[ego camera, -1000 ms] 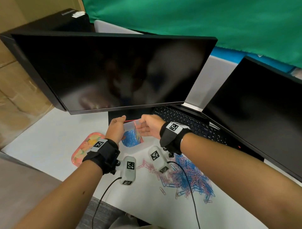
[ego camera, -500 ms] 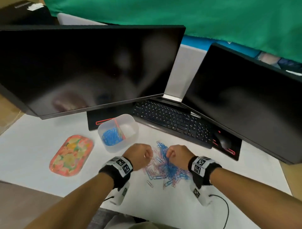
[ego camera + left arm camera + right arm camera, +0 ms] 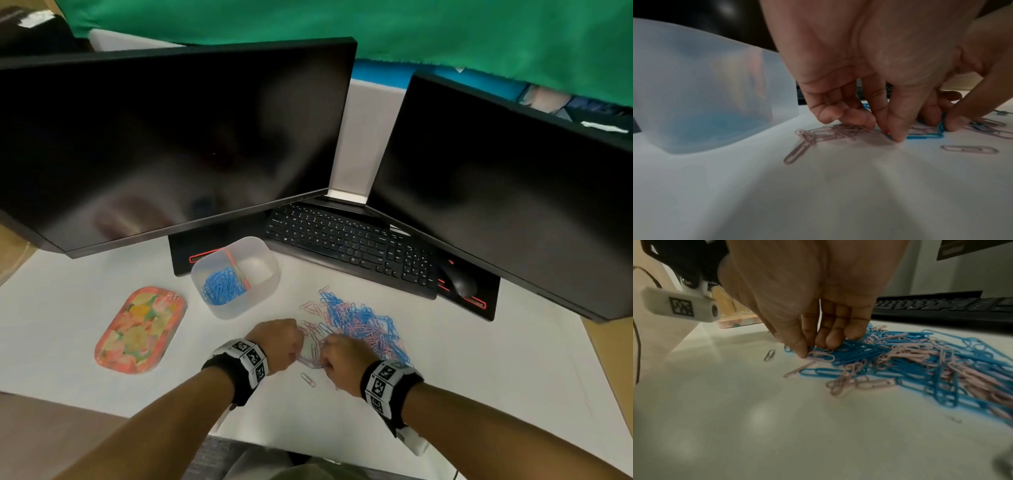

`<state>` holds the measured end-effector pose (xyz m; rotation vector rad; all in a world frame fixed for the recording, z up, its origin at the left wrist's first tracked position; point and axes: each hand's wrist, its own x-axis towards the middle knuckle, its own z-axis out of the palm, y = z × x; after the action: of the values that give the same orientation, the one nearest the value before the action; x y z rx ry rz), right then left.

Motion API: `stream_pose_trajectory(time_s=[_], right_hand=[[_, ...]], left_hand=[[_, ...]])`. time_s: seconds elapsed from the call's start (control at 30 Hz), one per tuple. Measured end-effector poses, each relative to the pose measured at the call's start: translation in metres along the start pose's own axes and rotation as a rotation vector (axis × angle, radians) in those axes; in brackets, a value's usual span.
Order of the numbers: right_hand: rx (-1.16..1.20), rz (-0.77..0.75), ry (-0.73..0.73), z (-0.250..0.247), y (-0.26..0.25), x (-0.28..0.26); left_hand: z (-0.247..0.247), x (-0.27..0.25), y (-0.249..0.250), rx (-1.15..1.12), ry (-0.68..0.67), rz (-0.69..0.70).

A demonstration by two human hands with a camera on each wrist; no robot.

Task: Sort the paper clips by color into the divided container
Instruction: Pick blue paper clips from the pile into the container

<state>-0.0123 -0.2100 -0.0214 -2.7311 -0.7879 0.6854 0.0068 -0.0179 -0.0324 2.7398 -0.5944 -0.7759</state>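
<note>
Two hands work the near edge of a loose pile of pink and blue paper clips (image 3: 359,325) on a white desk (image 3: 479,377): the left hand (image 3: 279,344) pinches pink clips, the right hand (image 3: 342,359) pinches at the pile's blue clips. Just beyond the left hand stands the divided container (image 3: 236,277), blue clips in its left compartment.

Container (image 3: 705,91) blurred, cut off left.
</note>
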Motion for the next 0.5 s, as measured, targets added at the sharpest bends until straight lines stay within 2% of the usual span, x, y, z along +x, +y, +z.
stream_pose_trajectory(time_s=[0.1,0.27,0.37,0.5], right_hand=[[0.027,-0.012,0.008,-0.002,0.001,-0.001],[0.217,0.037,0.056,-0.005,0.011,-0.002],[0.382,0.091,0.114,-0.008,0.015,-0.001],[0.586,0.178,0.184,-0.013,0.019,0.001]], left_hand=[[0.001,-0.002,-0.003,0.001,0.014,-0.015],[0.001,-0.006,-0.004,-0.024,0.017,-0.03],[0.0,-0.005,-0.007,-0.136,0.013,-0.054],[-0.005,-0.007,-0.008,-0.374,0.079,-0.093]])
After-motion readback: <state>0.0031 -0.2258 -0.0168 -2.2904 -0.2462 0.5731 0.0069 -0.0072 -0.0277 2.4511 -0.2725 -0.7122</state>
